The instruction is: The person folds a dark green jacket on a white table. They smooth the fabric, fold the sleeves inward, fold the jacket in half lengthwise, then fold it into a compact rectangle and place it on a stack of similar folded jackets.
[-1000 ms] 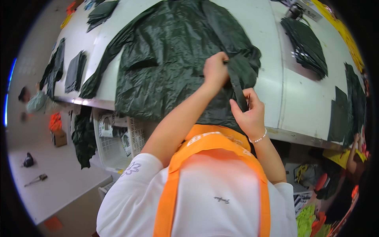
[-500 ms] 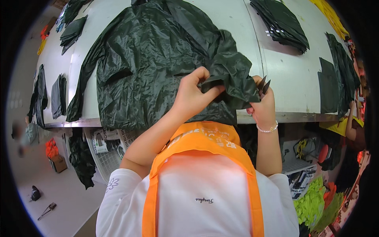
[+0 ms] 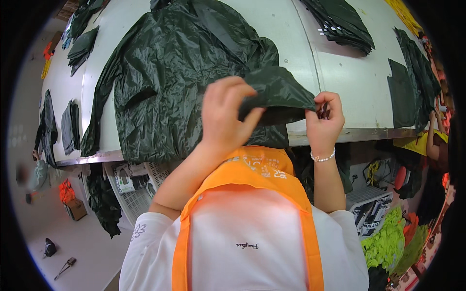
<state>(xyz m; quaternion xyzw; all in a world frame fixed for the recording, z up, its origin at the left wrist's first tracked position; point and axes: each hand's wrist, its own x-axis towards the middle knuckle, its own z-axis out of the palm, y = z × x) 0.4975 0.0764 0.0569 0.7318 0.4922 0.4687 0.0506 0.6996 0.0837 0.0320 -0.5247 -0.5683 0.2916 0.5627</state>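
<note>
A dark green, shiny jacket (image 3: 165, 92) lies spread on the white table (image 3: 340, 80) in front of me. Its right-side sleeve (image 3: 279, 89) is lifted toward me, the wide end stretched out with its dark inside showing. My right hand (image 3: 324, 119) pinches the far right corner of that edge. Dark thread snips (image 3: 323, 111) are tucked within the same hand, mostly hidden by the fingers. At the other end of the edge, my left hand (image 3: 225, 114) has its thumb and fingers apart beside the cloth, slightly blurred.
Stacks of folded dark garments (image 3: 342, 26) lie at the far right, more dark pieces (image 3: 72, 123) at the left. Under the table edge stand white baskets (image 3: 128, 194) and a bright green heap (image 3: 386, 240). A co-worker's arm (image 3: 432, 140) shows at the right rim.
My left hand has shifted left and its pinch on the cloth has loosened. The bunched sleeve end is now drawn out flatter, while the snips' blades have turned down into my right hand.
</note>
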